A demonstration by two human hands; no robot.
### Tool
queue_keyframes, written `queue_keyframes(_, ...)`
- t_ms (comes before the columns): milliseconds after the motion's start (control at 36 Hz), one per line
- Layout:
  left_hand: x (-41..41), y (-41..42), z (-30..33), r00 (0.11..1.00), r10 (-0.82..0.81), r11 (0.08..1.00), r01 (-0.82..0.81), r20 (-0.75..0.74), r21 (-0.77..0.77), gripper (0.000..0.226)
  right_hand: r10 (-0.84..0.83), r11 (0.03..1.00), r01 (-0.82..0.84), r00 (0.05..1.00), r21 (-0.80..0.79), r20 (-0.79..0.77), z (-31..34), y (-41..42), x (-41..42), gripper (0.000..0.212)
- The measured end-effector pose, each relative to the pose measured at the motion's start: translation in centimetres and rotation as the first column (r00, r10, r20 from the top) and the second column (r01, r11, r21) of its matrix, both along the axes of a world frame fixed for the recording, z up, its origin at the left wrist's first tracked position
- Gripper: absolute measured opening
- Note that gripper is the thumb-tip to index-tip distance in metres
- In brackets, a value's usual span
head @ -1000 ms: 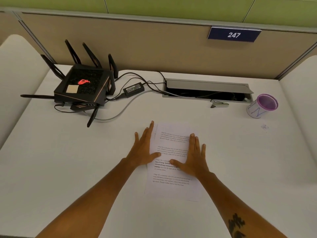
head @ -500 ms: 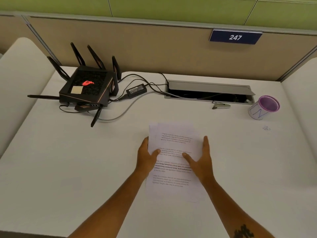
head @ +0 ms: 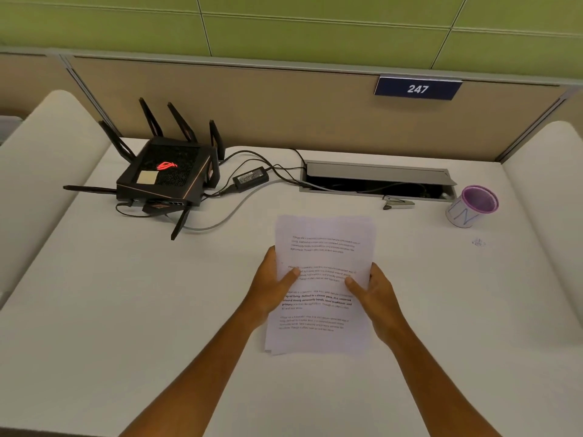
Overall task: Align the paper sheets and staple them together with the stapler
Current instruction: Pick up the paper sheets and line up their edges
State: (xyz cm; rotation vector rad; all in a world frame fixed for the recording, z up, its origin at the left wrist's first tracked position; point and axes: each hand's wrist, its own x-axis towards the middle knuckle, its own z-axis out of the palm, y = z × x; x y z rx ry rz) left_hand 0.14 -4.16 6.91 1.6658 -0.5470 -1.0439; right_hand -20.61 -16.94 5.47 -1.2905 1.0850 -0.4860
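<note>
White desk (head: 126,310) | beige partition (head: 252,105) | green wall (head: 284,23) | router (head: 167,178)

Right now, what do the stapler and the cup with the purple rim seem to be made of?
The stapler looks like metal with a dull grey finish: thin, flat arms and a faint sheen, though it is small here. The cup looks like paper or thin card, matte white, with pen-like lines drawn on its wall; its purple rim and inside might be plastic or a coating, I cannot tell which.

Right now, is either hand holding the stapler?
No, the stapler lies untouched by the cable tray while both hands grip the paper sheets.
</note>
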Motion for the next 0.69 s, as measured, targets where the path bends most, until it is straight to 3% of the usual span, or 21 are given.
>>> queue_keyframes(139,-0.7,-0.3,2.0,0.991,0.101,0.991,-0.093,0.086,-0.094,0.036,-0.115,0.991,0.119,0.991,-0.063,0.069,2.5,0.2,-0.2,0.029)
queue_keyframes(250,-1.6,-0.7,4.6,0.967,0.2,0.961,-0.163,0.155,-0.224,0.037,-0.174,0.968,0.197,0.973,-0.153,0.153,4.8,0.9,-0.1,0.034)
queue_keyframes(389,-2.7,-0.6,6.2,0.953,0.279,0.904,-0.218,0.118,-0.369,0.048,-0.155,0.94,0.215,0.961,-0.265,0.229,6.1,2.5,0.0,0.041)
queue_keyframes(583,-3.8,-0.3,2.7,0.961,0.24,0.948,-0.202,0.137,-0.247,0.055,-0.163,0.963,0.191,0.974,-0.189,0.158,2.9,4.4,0.6,0.041)
queue_keyframes(694,-3.8,-0.6,3.1,0.954,0.277,0.931,-0.236,0.116,-0.278,0.047,-0.204,0.955,0.239,0.96,-0.178,0.194,3.5,4.4,1.0,0.034)
